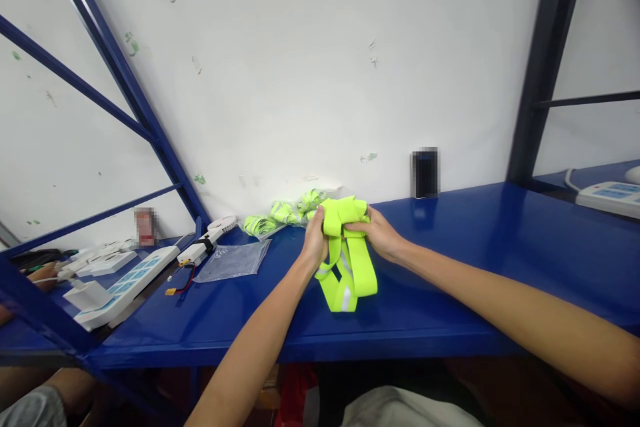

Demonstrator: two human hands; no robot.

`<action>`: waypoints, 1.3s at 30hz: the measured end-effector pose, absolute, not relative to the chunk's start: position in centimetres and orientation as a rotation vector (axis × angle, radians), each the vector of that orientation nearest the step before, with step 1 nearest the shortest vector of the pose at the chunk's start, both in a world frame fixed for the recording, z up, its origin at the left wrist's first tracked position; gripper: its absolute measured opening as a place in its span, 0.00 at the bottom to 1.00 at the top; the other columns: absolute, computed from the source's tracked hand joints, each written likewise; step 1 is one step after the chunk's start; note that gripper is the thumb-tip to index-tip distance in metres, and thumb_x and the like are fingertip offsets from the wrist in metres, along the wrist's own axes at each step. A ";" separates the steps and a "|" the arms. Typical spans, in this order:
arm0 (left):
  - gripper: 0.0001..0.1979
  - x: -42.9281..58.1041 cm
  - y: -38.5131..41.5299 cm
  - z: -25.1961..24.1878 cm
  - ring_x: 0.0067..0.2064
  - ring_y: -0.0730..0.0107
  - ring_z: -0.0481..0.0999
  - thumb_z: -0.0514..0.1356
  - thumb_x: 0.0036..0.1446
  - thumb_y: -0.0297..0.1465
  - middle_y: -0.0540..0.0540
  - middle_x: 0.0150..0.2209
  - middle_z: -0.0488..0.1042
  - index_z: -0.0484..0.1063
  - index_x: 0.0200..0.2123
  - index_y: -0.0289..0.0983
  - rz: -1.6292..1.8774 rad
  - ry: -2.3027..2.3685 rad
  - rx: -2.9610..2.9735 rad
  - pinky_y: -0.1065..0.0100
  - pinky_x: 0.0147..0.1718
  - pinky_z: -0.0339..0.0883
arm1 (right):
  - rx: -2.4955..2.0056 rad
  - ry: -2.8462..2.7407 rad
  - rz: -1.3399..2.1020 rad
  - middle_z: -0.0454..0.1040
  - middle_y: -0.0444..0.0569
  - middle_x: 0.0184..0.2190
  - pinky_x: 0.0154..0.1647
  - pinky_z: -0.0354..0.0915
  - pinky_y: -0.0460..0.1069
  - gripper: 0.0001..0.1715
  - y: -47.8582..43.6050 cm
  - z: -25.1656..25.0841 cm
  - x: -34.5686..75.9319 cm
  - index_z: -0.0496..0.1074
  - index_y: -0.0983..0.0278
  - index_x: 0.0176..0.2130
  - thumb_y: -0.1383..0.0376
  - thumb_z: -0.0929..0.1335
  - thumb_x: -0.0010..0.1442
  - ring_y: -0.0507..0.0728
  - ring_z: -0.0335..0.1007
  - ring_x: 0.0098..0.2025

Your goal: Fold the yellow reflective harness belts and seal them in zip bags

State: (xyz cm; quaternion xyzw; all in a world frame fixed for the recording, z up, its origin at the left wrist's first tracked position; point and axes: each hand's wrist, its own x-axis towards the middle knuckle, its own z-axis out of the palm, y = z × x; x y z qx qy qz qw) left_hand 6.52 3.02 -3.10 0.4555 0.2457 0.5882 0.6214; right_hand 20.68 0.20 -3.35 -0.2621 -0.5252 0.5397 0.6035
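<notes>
Between my two hands hangs a bunch of neon-yellow reflective straps (363, 267), with silver-grey stripes on some parts and loose loops dangling over the blue table. My left hand (315, 240) grips its left side, fingers partly hidden by the folds. On the right side my right hand (383, 233) pinches the folded upper part. Behind the straps, against the wall, lie several clear bags with rolled neon-yellow straps (285, 212). A flat clear plastic bag (235, 260) rests on the table to the left of my hands.
The blue table (450, 260) meets a white wall. At left are a white device with red and yellow wires (195, 252), a white power strip (130, 283) and a blue metal frame (125, 100). A dark upright box (425, 175) stands at the wall. Another person's arm (43, 277) shows far left.
</notes>
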 end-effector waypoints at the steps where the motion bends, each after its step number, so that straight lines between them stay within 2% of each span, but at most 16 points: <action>1: 0.27 6.7 3.0 -3.3 0.44 0.57 0.78 0.57 0.58 0.48 0.38 0.43 0.78 0.70 0.51 0.32 1.339 0.543 1.056 0.61 0.42 0.72 | -0.603 -1.191 1.221 0.76 0.47 0.43 0.47 0.69 0.54 0.26 0.3 -3.2 20.7 0.68 0.61 0.44 0.71 0.73 0.43 0.60 0.73 0.45; 5: 0.28 7.1 3.1 -4.1 0.46 0.55 0.77 0.56 0.58 0.50 0.37 0.44 0.77 0.69 0.52 0.34 1.197 0.500 1.140 0.61 0.44 0.71 | -0.567 -1.078 1.154 0.75 0.45 0.42 0.50 0.67 0.54 0.27 0.7 -2.6 21.1 0.68 0.60 0.43 0.70 0.74 0.42 0.58 0.72 0.46; 9: 0.25 6.5 2.8 -4.7 0.40 0.58 0.79 0.64 0.53 0.41 0.39 0.41 0.77 0.69 0.51 0.35 0.913 0.623 1.287 0.64 0.37 0.73 | -0.532 -1.044 1.136 0.75 0.44 0.39 0.48 0.68 0.53 0.26 1.3 -2.5 21.5 0.67 0.60 0.41 0.69 0.75 0.41 0.57 0.73 0.42; 13: 0.35 5.5 1.8 -4.3 0.37 0.59 0.80 0.69 0.48 0.33 0.42 0.41 0.76 0.59 0.58 0.41 0.624 0.538 1.314 0.61 0.37 0.73 | -0.540 -1.030 0.944 0.73 0.43 0.37 0.45 0.68 0.54 0.26 2.0 -2.2 22.4 0.65 0.59 0.41 0.68 0.74 0.41 0.57 0.72 0.41; 16: 0.43 5.0 1.3 -3.7 0.37 0.59 0.80 0.70 0.46 0.31 0.43 0.39 0.76 0.51 0.62 0.44 0.538 0.444 1.321 0.57 0.39 0.72 | -0.662 -1.083 0.570 0.73 0.45 0.41 0.48 0.66 0.55 0.26 2.0 -1.5 23.8 0.66 0.59 0.43 0.69 0.72 0.43 0.59 0.70 0.44; 19: 0.46 4.6 1.5 -3.3 0.34 0.65 0.78 0.70 0.46 0.30 0.44 0.38 0.74 0.49 0.64 0.45 0.621 0.507 1.433 0.63 0.35 0.72 | -0.783 -1.346 0.294 0.72 0.49 0.49 0.53 0.62 0.56 0.26 1.4 -1.2 25.1 0.67 0.59 0.46 0.71 0.68 0.46 0.62 0.67 0.51; 22: 0.48 4.0 2.0 -3.2 0.39 0.63 0.75 0.70 0.44 0.32 0.40 0.47 0.71 0.49 0.65 0.49 0.717 0.638 1.765 0.62 0.36 0.71 | -0.813 -1.595 0.251 0.72 0.50 0.53 0.53 0.61 0.55 0.29 1.5 -2.0 25.6 0.68 0.59 0.47 0.75 0.65 0.44 0.63 0.67 0.53; 24: 0.44 3.6 2.3 -3.4 0.45 0.58 0.73 0.71 0.42 0.34 0.40 0.50 0.69 0.58 0.63 0.47 0.785 0.719 2.101 0.59 0.43 0.68 | -0.870 -1.727 0.253 0.74 0.49 0.50 0.47 0.63 0.53 0.29 2.1 -2.8 25.6 0.68 0.59 0.46 0.76 0.63 0.43 0.63 0.71 0.47; 25: 0.39 3.4 2.5 -3.5 0.46 0.56 0.71 0.71 0.43 0.35 0.40 0.48 0.69 0.63 0.60 0.45 0.812 0.760 2.259 0.58 0.46 0.66 | -0.915 -1.784 0.249 0.76 0.48 0.46 0.44 0.64 0.52 0.29 2.4 -3.2 25.6 0.68 0.60 0.45 0.76 0.63 0.43 0.62 0.72 0.43; 27: 0.24 3.2 2.9 -3.8 0.45 0.56 0.70 0.66 0.51 0.36 0.40 0.43 0.70 0.71 0.52 0.41 0.828 0.856 2.497 0.58 0.48 0.64 | -1.002 -1.853 0.231 0.77 0.46 0.39 0.39 0.64 0.50 0.29 3.0 -3.9 25.7 0.68 0.60 0.46 0.76 0.62 0.44 0.59 0.72 0.36; 29: 0.15 3.0 3.2 -3.9 0.42 0.60 0.70 0.57 0.58 0.35 0.40 0.44 0.68 0.74 0.47 0.40 0.834 0.945 2.633 0.59 0.47 0.64 | -1.033 -1.878 0.260 0.77 0.45 0.37 0.38 0.63 0.49 0.34 3.2 -4.2 25.8 0.67 0.60 0.52 0.76 0.63 0.45 0.58 0.71 0.34; 32: 0.12 2.7 3.5 -3.7 0.45 0.59 0.69 0.52 0.61 0.31 0.41 0.48 0.67 0.74 0.42 0.39 0.926 1.036 2.745 0.59 0.48 0.61 | -0.947 -1.912 0.376 0.76 0.46 0.44 0.43 0.64 0.51 0.42 3.1 -4.2 25.8 0.63 0.58 0.59 0.76 0.63 0.45 0.59 0.72 0.40; 36: 0.11 2.3 3.6 -3.2 0.43 0.59 0.68 0.55 0.60 0.35 0.43 0.39 0.71 0.71 0.43 0.40 1.164 1.114 2.583 0.61 0.46 0.60 | -0.892 -1.931 0.506 0.76 0.46 0.47 0.51 0.62 0.54 0.38 3.1 -4.2 25.3 0.71 0.59 0.51 0.78 0.61 0.41 0.60 0.71 0.47; 39: 0.11 2.2 3.6 -2.8 0.40 0.62 0.68 0.58 0.59 0.39 0.44 0.38 0.72 0.71 0.41 0.40 1.260 1.008 2.416 0.63 0.44 0.60 | -0.852 -1.891 0.688 0.75 0.46 0.48 0.53 0.62 0.56 0.36 3.0 -4.2 24.9 0.73 0.60 0.48 0.78 0.61 0.40 0.61 0.69 0.49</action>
